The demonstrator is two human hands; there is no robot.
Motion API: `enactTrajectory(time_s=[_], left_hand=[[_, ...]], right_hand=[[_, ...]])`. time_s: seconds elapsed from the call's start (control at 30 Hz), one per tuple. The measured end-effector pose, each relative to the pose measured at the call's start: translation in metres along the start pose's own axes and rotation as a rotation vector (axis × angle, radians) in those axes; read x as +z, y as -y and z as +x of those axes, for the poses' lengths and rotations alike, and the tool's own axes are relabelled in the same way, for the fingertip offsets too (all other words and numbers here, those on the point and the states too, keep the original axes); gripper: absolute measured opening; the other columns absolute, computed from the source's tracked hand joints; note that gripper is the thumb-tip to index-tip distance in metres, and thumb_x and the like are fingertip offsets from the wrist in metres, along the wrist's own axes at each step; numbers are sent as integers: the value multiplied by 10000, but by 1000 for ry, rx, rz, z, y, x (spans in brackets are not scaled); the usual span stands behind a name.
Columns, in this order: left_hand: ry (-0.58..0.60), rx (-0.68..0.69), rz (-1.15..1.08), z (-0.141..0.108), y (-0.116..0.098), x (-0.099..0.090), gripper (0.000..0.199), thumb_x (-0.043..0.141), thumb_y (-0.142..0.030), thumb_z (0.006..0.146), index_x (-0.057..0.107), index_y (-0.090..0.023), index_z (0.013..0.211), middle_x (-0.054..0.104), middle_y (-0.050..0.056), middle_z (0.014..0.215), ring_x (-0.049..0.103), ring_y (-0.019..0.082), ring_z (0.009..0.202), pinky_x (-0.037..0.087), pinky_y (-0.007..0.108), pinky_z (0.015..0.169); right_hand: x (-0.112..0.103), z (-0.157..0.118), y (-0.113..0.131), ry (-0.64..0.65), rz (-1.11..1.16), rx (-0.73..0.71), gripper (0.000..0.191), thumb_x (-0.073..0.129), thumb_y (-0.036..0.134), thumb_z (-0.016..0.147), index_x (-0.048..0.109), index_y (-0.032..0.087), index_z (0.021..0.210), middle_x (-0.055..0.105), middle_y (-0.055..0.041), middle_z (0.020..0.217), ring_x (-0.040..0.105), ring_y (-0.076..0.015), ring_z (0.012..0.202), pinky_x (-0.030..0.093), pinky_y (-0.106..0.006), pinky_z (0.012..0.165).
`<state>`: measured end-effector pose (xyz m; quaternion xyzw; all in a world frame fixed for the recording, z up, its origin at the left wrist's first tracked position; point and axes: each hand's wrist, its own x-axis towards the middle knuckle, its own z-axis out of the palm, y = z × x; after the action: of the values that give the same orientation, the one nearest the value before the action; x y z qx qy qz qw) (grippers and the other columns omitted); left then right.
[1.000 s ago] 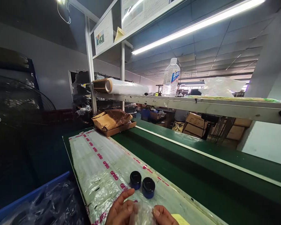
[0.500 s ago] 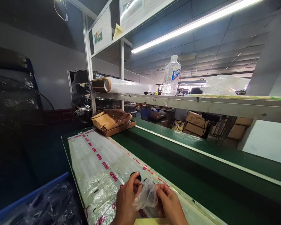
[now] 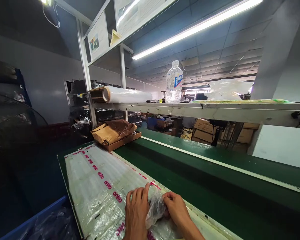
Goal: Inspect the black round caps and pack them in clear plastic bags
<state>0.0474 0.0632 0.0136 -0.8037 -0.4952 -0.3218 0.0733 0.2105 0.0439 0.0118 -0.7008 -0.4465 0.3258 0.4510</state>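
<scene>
A crumpled clear plastic bag [image 3: 156,208] is between my two hands, low in the view, above the wrapped worktop [image 3: 90,181]. My left hand [image 3: 137,209] curls against the bag's left side, its back towards me and its fingertips hidden. On the right, my right hand [image 3: 176,208] pinches the bag's edge between thumb and fingers. What lies inside or behind the bag cannot be made out. The worktop is covered with clear film that bears pink lettering.
A green conveyor belt [image 3: 190,173] runs along the right of the worktop. A cardboard tray [image 3: 125,140] with brown paper [image 3: 112,131] sits at the far end. Above the belt, a shelf [image 3: 215,110] carries a film roll [image 3: 127,95] and a bottle [image 3: 174,83]. A blue bin [image 3: 37,216] stands lower left.
My left hand has turned so its back shows and its fingers cover the dark round pieces seen earlier beside the bag. My right hand still pinches the bag. The view has shifted slightly.
</scene>
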Motion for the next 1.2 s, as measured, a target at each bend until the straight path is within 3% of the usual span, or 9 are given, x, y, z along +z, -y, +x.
enactTrajectory(time_s=[0.1, 0.23, 0.43, 0.53, 0.6, 0.73, 0.93, 1.07, 1.2], left_hand=[[2, 30, 11, -1, 4, 7, 723, 391, 105, 842, 490, -263, 1457, 686, 49, 1236, 592, 249, 1217, 336, 515, 1133], [46, 62, 2, -6, 11, 10, 801, 343, 124, 813, 399, -247, 1521, 665, 54, 1327, 559, 239, 1300, 337, 510, 1158], [134, 187, -66, -16, 19, 4, 882, 294, 111, 810, 207, -277, 1598, 507, 51, 1536, 411, 240, 1450, 339, 518, 1188], [133, 233, -120, -20, 19, 5, 979, 328, 113, 740, 109, -276, 1611, 479, 46, 1559, 375, 236, 1473, 329, 537, 1204], [149, 263, -154, -22, 18, 4, 1058, 391, 86, 687, 32, -277, 1614, 441, 44, 1587, 330, 246, 1497, 299, 570, 1223], [175, 283, -190, -24, 17, 3, 1132, 521, -8, 648, -19, -263, 1610, 368, 66, 1627, 283, 303, 1517, 286, 630, 1222], [227, 332, -194, -15, 12, 5, 1200, 569, -20, 605, -43, -288, 1602, 417, 49, 1602, 320, 313, 1500, 259, 660, 1219], [231, 282, -239, -4, 3, 2, 1158, 574, -37, 673, -87, -253, 1598, 427, 95, 1592, 398, 296, 1457, 238, 642, 1226], [253, 194, -300, 3, -5, -4, 958, 536, -88, 828, -9, -189, 1609, 628, 129, 1396, 573, 261, 1306, 220, 605, 1235]], right_hand=[[-1, 2, 0, -3, -152, -23, 212, 505, 218, 839, 640, 223, 676, 627, 1, 486, 640, -214, 499, 386, -261, 499], [-2, -6, 3, -44, -389, -101, 234, 540, 70, 810, 680, 217, 695, 745, -82, 764, 705, -271, 779, 397, -298, 635], [-13, -22, 0, -15, -493, -190, 324, 437, 71, 925, 726, 173, 1027, 738, -147, 1063, 701, -293, 959, 468, -350, 816], [-22, -31, -6, 46, -457, -274, 509, 447, -3, 828, 670, 168, 1252, 667, -129, 1303, 614, -251, 1206, 417, -322, 1028], [-24, -37, -8, 116, -444, -334, 658, 547, -5, 700, 633, 163, 1331, 656, -126, 1318, 582, -257, 1241, 401, -299, 1061], [-16, -44, -5, 168, -420, -353, 693, 647, 108, 646, 637, 156, 1337, 715, -139, 1137, 618, -333, 1096, 481, -358, 923], [-10, -38, -8, 104, -317, -256, 722, 649, 234, 735, 546, -3, 1410, 619, -294, 1299, 581, -424, 1190, 406, -506, 1032], [-13, -30, -13, 97, -150, -199, 728, 585, 467, 867, 492, 52, 1458, 608, -215, 1392, 618, -337, 1222, 452, -391, 1031], [-18, -27, -9, 45, -65, -172, 636, 468, 630, 936, 641, 139, 1302, 738, -140, 1193, 694, -315, 1070, 501, -355, 921]])
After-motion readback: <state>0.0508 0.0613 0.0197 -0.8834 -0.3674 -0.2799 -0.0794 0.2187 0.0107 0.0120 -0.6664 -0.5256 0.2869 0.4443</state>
